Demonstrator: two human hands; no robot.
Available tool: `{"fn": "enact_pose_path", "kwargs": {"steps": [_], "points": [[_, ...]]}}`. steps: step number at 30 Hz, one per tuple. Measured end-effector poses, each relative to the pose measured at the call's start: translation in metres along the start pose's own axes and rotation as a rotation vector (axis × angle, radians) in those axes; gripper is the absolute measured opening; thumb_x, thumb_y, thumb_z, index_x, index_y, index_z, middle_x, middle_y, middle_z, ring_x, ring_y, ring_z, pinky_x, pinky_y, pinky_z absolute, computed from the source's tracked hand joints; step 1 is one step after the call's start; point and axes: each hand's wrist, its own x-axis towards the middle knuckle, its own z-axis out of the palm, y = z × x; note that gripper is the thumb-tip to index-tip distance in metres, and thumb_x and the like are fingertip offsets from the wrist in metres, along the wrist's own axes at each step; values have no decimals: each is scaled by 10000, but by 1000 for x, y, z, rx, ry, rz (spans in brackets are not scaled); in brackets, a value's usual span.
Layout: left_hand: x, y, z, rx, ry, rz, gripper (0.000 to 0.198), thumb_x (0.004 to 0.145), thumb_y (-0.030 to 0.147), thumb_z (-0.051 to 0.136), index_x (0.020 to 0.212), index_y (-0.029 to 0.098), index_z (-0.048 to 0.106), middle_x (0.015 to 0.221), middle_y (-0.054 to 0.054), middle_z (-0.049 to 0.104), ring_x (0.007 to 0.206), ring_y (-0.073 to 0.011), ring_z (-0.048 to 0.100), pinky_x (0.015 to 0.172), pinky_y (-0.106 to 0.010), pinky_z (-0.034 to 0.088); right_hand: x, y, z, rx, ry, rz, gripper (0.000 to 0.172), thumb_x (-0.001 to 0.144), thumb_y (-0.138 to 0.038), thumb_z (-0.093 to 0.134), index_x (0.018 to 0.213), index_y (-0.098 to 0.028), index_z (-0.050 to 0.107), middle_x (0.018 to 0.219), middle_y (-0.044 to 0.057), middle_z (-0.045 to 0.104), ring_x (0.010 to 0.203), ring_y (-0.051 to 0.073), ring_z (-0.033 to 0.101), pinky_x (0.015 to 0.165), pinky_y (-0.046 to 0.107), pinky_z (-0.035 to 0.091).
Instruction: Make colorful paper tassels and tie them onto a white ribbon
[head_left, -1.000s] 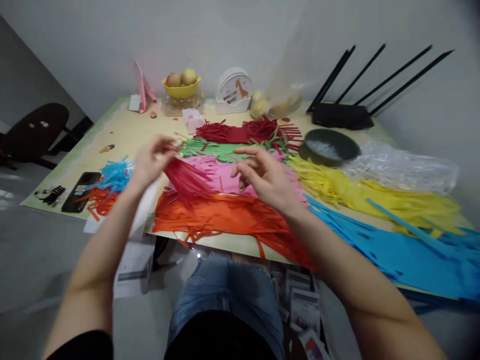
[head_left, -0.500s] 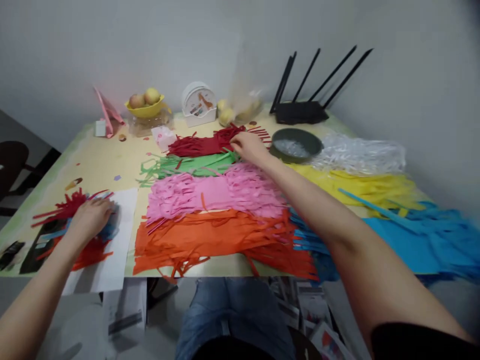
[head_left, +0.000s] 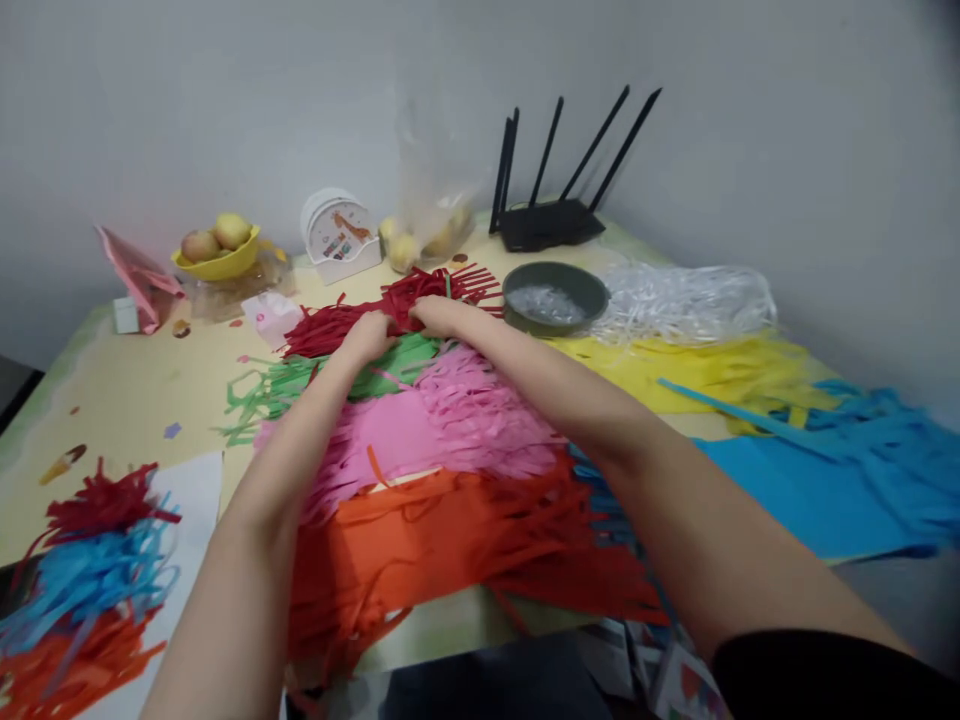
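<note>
Tugging the red fringed sheet could snag the adjoining green fringe — at left hand and right hand, fingers' opening and grip are hidden.

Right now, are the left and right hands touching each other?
Apart: the head view shows dark red fringed paper visible between the left hand and right hand.

2 grey walls (plain, dimly lit) apparently meet behind the pale-yellow, green-edged table.
</note>
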Motion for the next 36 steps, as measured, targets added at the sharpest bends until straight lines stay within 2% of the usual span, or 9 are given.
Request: {"fn": "enact_pose_path", "kwargs": {"steps": [4, 8, 13, 17, 21, 25, 30, 36], "points": [[17, -14, 8, -21, -9, -62, 175, 720, 219, 725, 856, 125, 781, 941, -134, 766, 910, -256, 679, 875, -321, 495, -2, 8, 1, 44, 55, 35, 313, 895, -94, 543, 1135, -46, 738, 1170, 211, 733, 1089, 256, 688, 901, 276, 459], [21, -24, 4, -91, -14, -129, 165, 720, 300, 745, 798, 161, 791, 828, -79, 770, 770, -214, 666, 748, -294, 482, 1, 16, 1, 95, 69, 66, 271, 846, -101, 612, 1073, -84, 758, 1067, 139, 773, 995, 214, 704, 814, 237, 450], [29, -32, -3, -174, -10, -198, 175, 701, 343, 756, 746, 176, 789, 683, -30, 729, 616, -157, 570, 633, -273, 421, 8, 21, 3, 130, 83, 85, 258, 818, -101, 649, 1043, -89, 775, 1025, 129, 783, 945, 193, 705, 771, 224, 435], [34, -35, -4, -211, 3, -224, 174, 681, 350, 754, 695, 177, 766, 608, -12, 679, 575, -138, 517, 618, -269, 399, 12, 24, 5, 152, 89, 91, 250, 808, -115, 678, 1037, -100, 779, 1004, 120, 787, 932, 186, 705, 760, 219, 430], [36, -34, -3, -225, 31, -240, 147, 648, 314, 746, 623, 171, 719, 608, -22, 671, 604, -149, 550, 654, -272, 425, 14, 26, 5, 164, 85, 89, 241, 807, -125, 692, 1032, -108, 778, 1003, 111, 787, 935, 184, 704, 745, 219, 424], [36, -29, -3, -225, 54, -268, 100, 652, 255, 716, 614, 164, 704, 623, -32, 681, 639, -161, 575, 666, -264, 441, 14, 26, 6, 163, 87, 89, 252, 800, -109, 685, 1036, -107, 774, 1012, 113, 785, 949, 192, 701, 747, 226, 419], [36, -23, -6, -208, 57, -319, 108, 654, 227, 705, 579, 158, 670, 522, -15, 595, 594, -162, 543, 639, -271, 428, 16, 27, 8, 157, 95, 88, 247, 805, -123, 681, 1034, -110, 774, 1024, 122, 783, 953, 199, 699, 762, 229, 424], [38, -19, -5, -196, 52, -337, 76, 625, 192, 711, 589, 165, 650, 559, -17, 605, 605, -161, 539, 668, -281, 427, 16, 26, 7, 155, 90, 94, 251, 814, -135, 679, 1045, -114, 773, 1037, 121, 782, 963, 199, 700, 758, 223, 423]]}}
